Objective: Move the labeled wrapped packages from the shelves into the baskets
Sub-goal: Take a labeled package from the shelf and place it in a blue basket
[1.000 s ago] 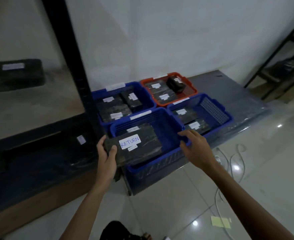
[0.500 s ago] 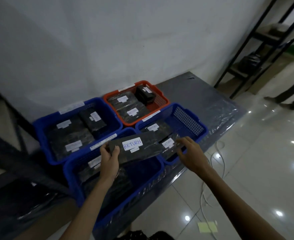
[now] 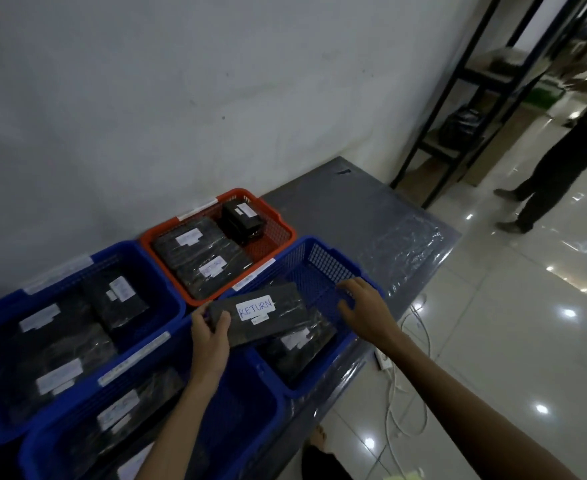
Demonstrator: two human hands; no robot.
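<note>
My left hand grips the left end of a flat black wrapped package with a white label reading RETURN. The package hangs tilted over the right blue basket, above another labeled package lying inside. My right hand hovers with spread fingers over that basket's near right rim, just right of the held package and not touching it. The orange basket behind holds three labeled packages. Two more blue baskets, one at the left and one in front, hold several packages.
The baskets sit on a low dark platform wrapped in plastic film against a white wall. White cables trail on the glossy tiled floor. A black metal shelf rack stands at the back right. Another person's legs stand beyond it.
My view has swung right and closer. My left hand has carried the RETURN package from the front blue basket over to the right blue basket. My right hand has shifted to that basket's right side.
</note>
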